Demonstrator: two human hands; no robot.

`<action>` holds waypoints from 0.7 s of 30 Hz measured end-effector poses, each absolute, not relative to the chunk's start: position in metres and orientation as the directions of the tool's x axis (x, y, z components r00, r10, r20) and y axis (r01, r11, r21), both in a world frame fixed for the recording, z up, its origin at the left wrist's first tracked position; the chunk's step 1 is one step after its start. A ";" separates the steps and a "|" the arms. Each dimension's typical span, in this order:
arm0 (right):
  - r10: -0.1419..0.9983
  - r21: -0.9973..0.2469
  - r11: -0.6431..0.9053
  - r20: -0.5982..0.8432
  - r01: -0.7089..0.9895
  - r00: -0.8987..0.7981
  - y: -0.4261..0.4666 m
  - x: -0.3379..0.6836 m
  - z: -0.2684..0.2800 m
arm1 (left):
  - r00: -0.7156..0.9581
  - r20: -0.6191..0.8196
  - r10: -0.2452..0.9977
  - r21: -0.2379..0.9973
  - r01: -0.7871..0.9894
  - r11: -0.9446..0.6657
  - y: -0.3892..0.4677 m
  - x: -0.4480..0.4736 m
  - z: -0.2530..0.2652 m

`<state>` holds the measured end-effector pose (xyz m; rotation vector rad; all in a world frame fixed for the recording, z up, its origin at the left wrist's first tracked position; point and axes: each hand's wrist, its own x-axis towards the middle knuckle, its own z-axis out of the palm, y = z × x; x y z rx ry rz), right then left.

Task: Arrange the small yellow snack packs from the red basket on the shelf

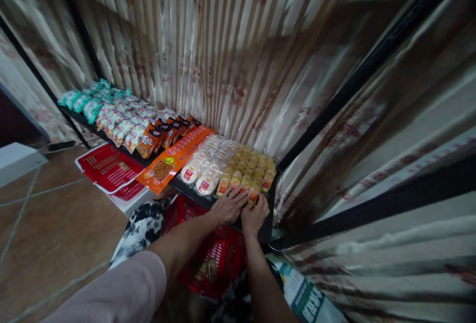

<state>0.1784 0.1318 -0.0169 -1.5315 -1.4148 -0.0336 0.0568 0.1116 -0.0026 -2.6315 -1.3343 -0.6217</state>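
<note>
Rows of small yellow wrapped snack packs point(245, 164) stand at the right end of a black shelf point(193, 196). My left hand point(229, 205) lies over the front of these rows, its fingers stretched out and touching the packs. Close beside it, my right hand point(256, 214) has its fingers curled round a yellow snack pack point(254, 196) at the front edge. Left of them sit clear-wrapped round white snacks with red labels point(206, 184).
Further left on the shelf are an orange snack bag point(161, 171), orange and white packets point(130, 137) and teal packets point(91, 109). Red baskets point(219, 256) point(111, 166) stand below. A black post point(345, 85) rises at the right, with striped curtains point(208, 40) behind.
</note>
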 end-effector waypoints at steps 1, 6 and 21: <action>0.731 -0.624 0.190 0.605 0.758 0.314 0.132 0.178 -0.017 | 0.522 0.417 0.744 0.083 0.793 -0.603 0.112 0.057 -0.003; 0.742 -0.621 0.165 0.589 0.766 0.319 0.132 0.179 -0.017 | 0.519 0.419 0.745 0.111 0.785 -0.609 0.112 0.056 -0.002; 0.777 -0.605 0.072 0.533 0.793 0.335 0.121 0.174 -0.007 | 0.523 0.427 0.737 0.192 0.744 -0.640 0.104 0.051 0.000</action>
